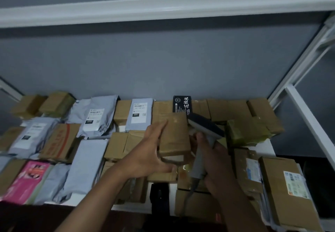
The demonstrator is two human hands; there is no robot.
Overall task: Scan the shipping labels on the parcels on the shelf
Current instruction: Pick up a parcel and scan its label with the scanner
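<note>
White shelf [268,146] packed with cardboard boxes and grey mailers, too many to count. Left hand [150,152] grasps one small cardboard box [175,137], centre, long axis toward twelve o'clock. Right hand [215,161] grips one barcode scanner [203,133], at the box's three o'clock, head pointing ten o'clock.

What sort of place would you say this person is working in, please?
Probably a parcel depot or courier pickup point: a white shelf crowded with cardboard boxes and grey mailer bags bearing shipping labels, and the right hand gripping a corded barcode scanner.
</note>
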